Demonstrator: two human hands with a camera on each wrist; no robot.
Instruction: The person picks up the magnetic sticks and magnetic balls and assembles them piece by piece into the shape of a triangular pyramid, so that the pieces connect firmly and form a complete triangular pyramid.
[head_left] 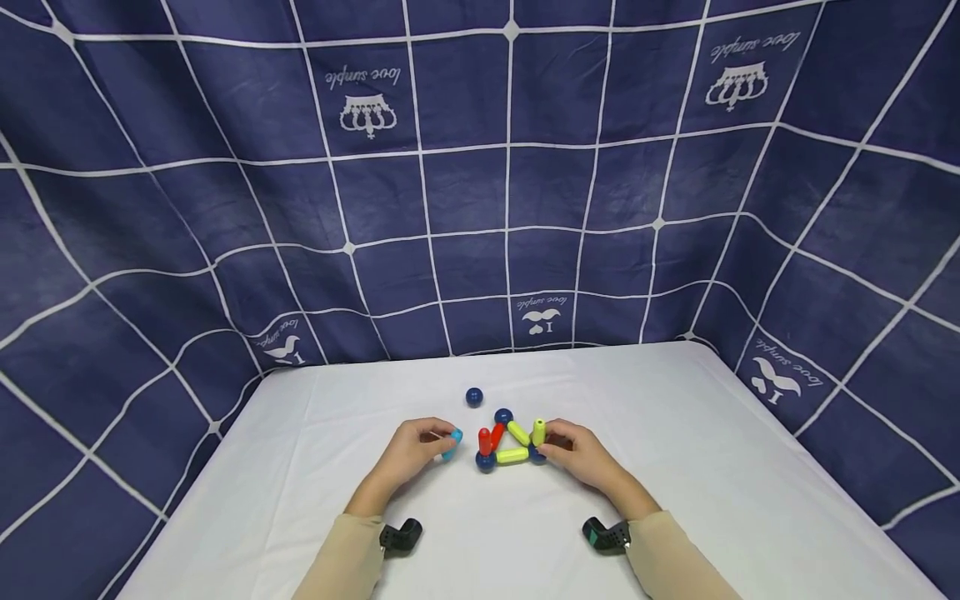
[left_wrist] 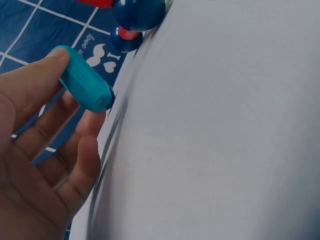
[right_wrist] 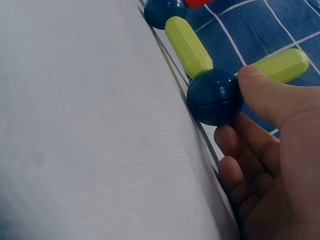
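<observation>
Between thumb and fingers my left hand (head_left: 408,454) pinches a light blue ridged rod (left_wrist: 86,82), held just left of a triangular frame. The frame joins dark blue balls with red and yellow-green rods. At its right corner, my right hand (head_left: 583,458) grips a dark blue ball (right_wrist: 215,97), thumb by the base of the upright yellow-green rod (head_left: 539,431). The left corner ball (head_left: 486,462) carries an upright red rod (head_left: 484,442). A yellow-green rod (head_left: 513,456) spans the front; another ball (head_left: 503,416) forms the far corner.
A loose dark blue ball (head_left: 474,397) lies behind the frame on the white-covered table (head_left: 360,392). A dark blue curtain (head_left: 465,192) with white lines hangs behind and at the sides. Each wrist carries a small black camera.
</observation>
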